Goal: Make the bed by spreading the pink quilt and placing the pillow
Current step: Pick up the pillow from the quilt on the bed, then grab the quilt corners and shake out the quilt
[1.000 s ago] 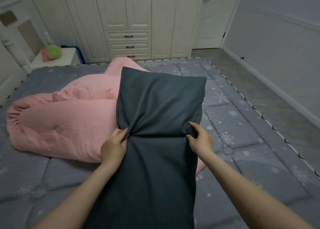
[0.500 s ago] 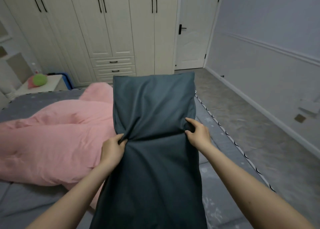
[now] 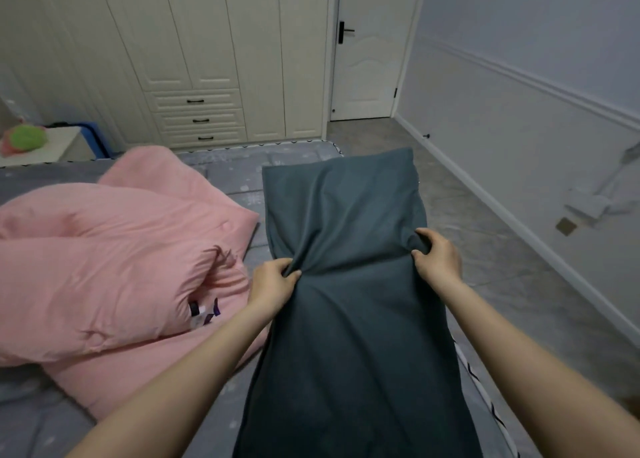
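A long dark grey pillow (image 3: 346, 215) hangs lengthwise in front of me, over the right edge of the bed. My left hand (image 3: 273, 282) grips its left edge at the middle, bunching the fabric. My right hand (image 3: 438, 253) grips the right edge at the same height. The pink quilt (image 3: 104, 256) lies crumpled in a heap on the left part of the grey mattress (image 3: 228, 173), with a label showing near its fold.
A cream wardrobe (image 3: 207, 59) with drawers lines the far wall, and a white door (image 3: 367, 59) stands shut beside it. A bedside table (image 3: 41, 146) with a green object is at far left. Grey floor (image 3: 502, 249) runs along the bed's right side.
Both hands have carried the pillow to the right, from above the quilt to the bed's right edge. My view has swung right and lifted; more of the quilt shows.
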`<state>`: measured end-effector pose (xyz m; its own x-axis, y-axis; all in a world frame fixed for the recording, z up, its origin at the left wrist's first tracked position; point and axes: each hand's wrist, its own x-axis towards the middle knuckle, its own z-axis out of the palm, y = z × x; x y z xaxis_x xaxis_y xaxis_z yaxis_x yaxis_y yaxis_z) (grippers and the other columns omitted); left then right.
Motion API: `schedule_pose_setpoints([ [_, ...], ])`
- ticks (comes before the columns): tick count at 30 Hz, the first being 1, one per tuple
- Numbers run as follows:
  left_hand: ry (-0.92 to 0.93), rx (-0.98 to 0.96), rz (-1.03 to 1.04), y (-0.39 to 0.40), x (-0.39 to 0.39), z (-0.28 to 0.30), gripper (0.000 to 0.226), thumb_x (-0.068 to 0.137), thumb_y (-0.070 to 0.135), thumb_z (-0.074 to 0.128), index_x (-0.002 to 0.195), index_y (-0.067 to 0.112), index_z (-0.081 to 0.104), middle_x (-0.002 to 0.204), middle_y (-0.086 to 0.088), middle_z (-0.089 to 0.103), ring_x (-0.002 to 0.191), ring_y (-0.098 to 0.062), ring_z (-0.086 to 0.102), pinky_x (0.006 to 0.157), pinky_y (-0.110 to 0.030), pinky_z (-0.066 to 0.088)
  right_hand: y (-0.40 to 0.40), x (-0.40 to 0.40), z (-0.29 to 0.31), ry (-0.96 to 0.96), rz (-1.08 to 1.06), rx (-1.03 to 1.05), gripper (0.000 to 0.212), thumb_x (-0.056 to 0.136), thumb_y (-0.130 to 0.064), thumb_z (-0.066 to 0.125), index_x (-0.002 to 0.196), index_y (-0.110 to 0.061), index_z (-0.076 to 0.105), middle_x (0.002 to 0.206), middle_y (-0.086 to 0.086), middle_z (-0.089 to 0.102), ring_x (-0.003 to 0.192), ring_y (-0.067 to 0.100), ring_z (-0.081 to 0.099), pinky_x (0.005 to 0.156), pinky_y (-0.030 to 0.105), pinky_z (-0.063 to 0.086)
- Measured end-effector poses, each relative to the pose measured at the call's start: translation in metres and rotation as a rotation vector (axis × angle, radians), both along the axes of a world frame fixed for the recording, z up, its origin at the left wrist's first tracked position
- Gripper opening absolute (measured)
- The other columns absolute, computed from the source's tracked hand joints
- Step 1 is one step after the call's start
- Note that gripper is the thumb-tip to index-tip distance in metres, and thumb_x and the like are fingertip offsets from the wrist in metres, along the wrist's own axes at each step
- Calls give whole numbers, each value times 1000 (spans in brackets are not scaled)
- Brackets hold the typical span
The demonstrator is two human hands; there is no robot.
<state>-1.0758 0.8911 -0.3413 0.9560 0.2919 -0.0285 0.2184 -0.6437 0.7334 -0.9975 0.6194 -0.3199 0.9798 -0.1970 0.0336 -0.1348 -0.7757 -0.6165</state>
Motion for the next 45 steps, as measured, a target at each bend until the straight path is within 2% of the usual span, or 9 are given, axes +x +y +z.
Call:
schedule_pose_setpoints([
  [5,443,-143,-197,-34,10,-32,54,94,36,50,140,11,39,145,-9,42,132,-22,42,108,-28,31,-39,13,-42,442,67,-126,70,89,-42,54,146,-10,27,146,13,41,132,33,41,108,39,36],
  [10,366,-172,-117,-18,14,-28,46,100,31,38,138,5,41,148,-10,38,137,-20,33,109,-22,22,-19,16,-73,532,157,-60,57,91,-38,51,139,-8,40,145,12,42,132,30,42,108,35,36],
  [15,268,-143,16,29,13,-16,39,100,27,37,127,3,52,139,-9,49,129,-19,42,96,-19,27,34,24,-79,512,302,-45,47,94,-33,49,134,-9,47,142,9,47,130,26,45,104,30,35],
  [20,292,-88,190,77,-12,-22,36,97,33,42,124,13,56,127,-10,58,115,-28,54,90,-30,40,85,29,-80,464,415,7,44,95,-30,47,133,-8,48,140,10,48,128,26,46,103,31,36],
  [23,273,-1,290,108,-31,-23,29,96,38,40,103,23,64,106,-7,62,101,-22,56,81,-26,37,116,27,-82,438,477,24,42,95,-26,47,133,-7,48,138,11,50,127,25,47,102,29,36],
  [28,292,91,583,166,-54,-22,55,92,54,34,126,16,55,130,-14,57,118,-33,51,98,-38,39,168,19,-90,454,571,88,44,93,-22,49,134,-7,46,137,12,52,125,25,49,101,28,37],
  [33,354,101,611,210,-78,-38,60,91,57,35,131,16,51,137,-9,52,124,-30,48,102,-38,37,216,2,-112,475,678,18,49,93,-23,50,140,-13,39,139,11,49,124,26,50,101,30,37],
  [39,413,-44,634,244,-111,-81,66,83,65,35,122,17,56,130,-12,57,120,-31,52,102,-38,40,281,-14,-135,362,858,-168,53,90,-17,50,141,-12,36,145,12,40,132,27,40,108,33,32],
  [45,469,-42,645,288,-144,-125,60,89,60,36,131,19,49,137,-11,50,125,-31,48,102,-38,38,357,-30,-149,191,1000,-367,55,86,-25,55,137,-20,36,139,4,42,122,29,47,95,39,44],
])
